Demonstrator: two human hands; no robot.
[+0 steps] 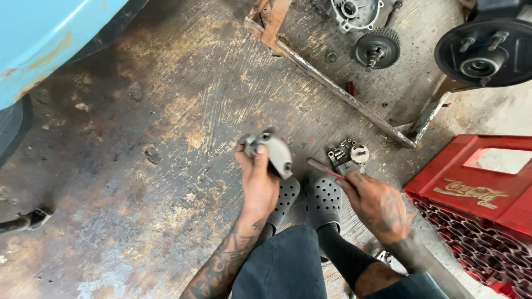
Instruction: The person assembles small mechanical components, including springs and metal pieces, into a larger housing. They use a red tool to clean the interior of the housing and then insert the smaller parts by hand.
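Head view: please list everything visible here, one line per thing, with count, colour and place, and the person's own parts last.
Grey metal housing part: one, grey, held up in the left hand.
Thin red-handled tool: one, red, in the right hand.
Small dark metal assembly: one, black and silver, on the floor ahead of the right hand.
Toothed gear wheel: one, dark grey, floor at top.
Round black hub plate: one, top right.
Rusty metal frame: one, brown, across the floor.
Red plastic crate: one, right edge.
Light blue body panel: one, top left.
Grey perforated clogs: two, on the feet.
Left hand: one, gripping.
Right hand: one, gripping.

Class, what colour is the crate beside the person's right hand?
Red crate, shown best in the head view.
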